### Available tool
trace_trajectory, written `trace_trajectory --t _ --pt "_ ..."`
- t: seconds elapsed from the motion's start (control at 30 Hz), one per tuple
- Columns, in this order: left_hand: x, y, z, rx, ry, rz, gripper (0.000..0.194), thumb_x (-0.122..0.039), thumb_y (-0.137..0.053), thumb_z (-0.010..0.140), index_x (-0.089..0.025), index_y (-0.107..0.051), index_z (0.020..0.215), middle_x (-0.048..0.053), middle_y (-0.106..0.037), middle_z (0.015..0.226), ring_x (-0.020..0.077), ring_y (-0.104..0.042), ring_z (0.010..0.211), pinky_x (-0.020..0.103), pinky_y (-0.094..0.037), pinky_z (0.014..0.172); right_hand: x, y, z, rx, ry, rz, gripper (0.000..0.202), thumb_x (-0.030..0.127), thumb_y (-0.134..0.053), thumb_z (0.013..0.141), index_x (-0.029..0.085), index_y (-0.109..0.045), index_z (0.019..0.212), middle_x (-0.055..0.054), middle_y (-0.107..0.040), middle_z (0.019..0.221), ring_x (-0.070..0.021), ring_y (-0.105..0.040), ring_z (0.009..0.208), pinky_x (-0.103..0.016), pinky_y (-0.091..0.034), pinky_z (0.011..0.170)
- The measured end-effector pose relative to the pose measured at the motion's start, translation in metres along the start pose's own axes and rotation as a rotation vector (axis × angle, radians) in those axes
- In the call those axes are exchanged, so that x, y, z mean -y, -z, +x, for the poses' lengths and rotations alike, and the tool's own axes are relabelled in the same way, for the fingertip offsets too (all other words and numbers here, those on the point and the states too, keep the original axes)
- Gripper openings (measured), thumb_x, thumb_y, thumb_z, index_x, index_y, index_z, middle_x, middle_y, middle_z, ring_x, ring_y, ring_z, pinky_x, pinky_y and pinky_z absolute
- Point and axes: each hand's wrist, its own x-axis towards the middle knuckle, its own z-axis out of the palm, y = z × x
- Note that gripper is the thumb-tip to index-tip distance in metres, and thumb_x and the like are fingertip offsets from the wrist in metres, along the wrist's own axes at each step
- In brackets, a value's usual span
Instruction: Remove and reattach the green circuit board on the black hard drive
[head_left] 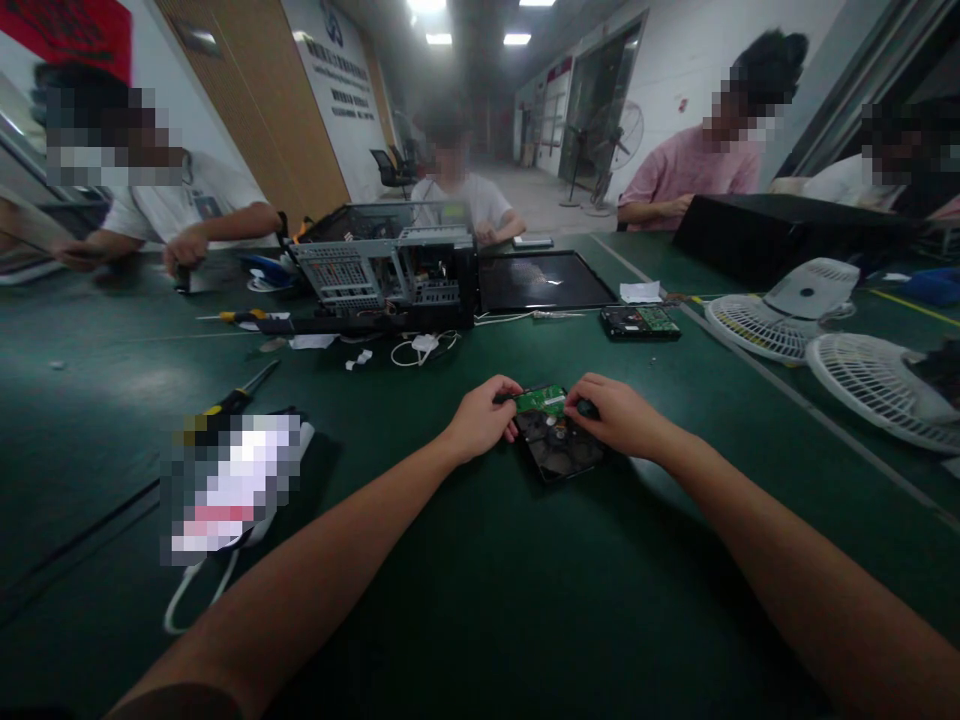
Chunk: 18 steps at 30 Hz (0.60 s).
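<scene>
Tool tip under the right hand [619,412], hidden.

Our left hand [484,420] holds the left edge of a hard drive [561,446] | our right hand [616,412] pinches a dark tool [589,409] at its right edge | far right of it, we see a second drive [640,322] | far left, an open computer case [341,277] | left, a yellow-black screwdriver [231,404].

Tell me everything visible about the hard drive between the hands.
The flat, rectangular, black hard drive looks metallic, with a green circuit board at its far end. It lies slightly turned, on or just above the dark green table. The left hand holds its left edge; the right hand covers its far-right corner.
</scene>
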Motion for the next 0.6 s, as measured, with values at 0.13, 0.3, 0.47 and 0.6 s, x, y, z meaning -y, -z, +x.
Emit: trace_trajectory --t 0.13,0.3,0.47,0.6 --pt "-0.001 0.000 -0.001 0.004 -0.008 -0.004 0.024 -0.006 -0.051 0.093 -0.017 -0.058 0.113 0.000 -0.068 0.078 0.0087 -0.063 0.050 0.018 -0.049 0.046 0.001 0.001 -0.001 -0.007 0.034 0.027 0.011 0.027 -0.060 0.095 0.022 -0.068 0.099 -0.008 -0.068 0.106 -0.0217 -0.064 0.095 -0.032 -0.049 0.085" --pt "-0.001 0.000 -0.001 0.000 -0.017 -0.013 0.023 -0.006 -0.052 0.094 -0.017 -0.059 0.112 0.000 -0.067 0.079 0.0088 -0.064 0.050 0.018 -0.049 0.046 0.005 0.008 -0.002 -0.001 0.075 0.067 0.012 0.028 -0.059 0.096 0.022 -0.070 0.098 -0.007 -0.069 0.104 -0.0210 -0.065 0.095 -0.032 -0.049 0.086" --pt "-0.002 0.001 -0.002 -0.007 0.003 -0.015 0.023 -0.006 -0.052 0.093 -0.017 -0.060 0.113 0.001 -0.068 0.079 0.0087 -0.064 0.051 0.017 -0.049 0.047 -0.002 0.015 -0.003 -0.069 0.011 0.026 0.016 0.032 -0.057 0.097 0.022 -0.069 0.097 -0.008 -0.070 0.103 -0.0219 -0.066 0.095 -0.033 -0.049 0.085" --pt "-0.005 0.000 -0.003 -0.024 0.007 -0.017 0.025 -0.005 -0.052 0.092 -0.017 -0.060 0.112 0.001 -0.068 0.081 0.0089 -0.064 0.051 0.017 -0.048 0.045 -0.021 0.013 -0.005 -0.068 -0.133 -0.109 0.019 0.033 -0.053 0.098 0.022 -0.069 0.099 -0.008 -0.073 0.101 -0.0225 -0.066 0.091 -0.033 -0.048 0.082"
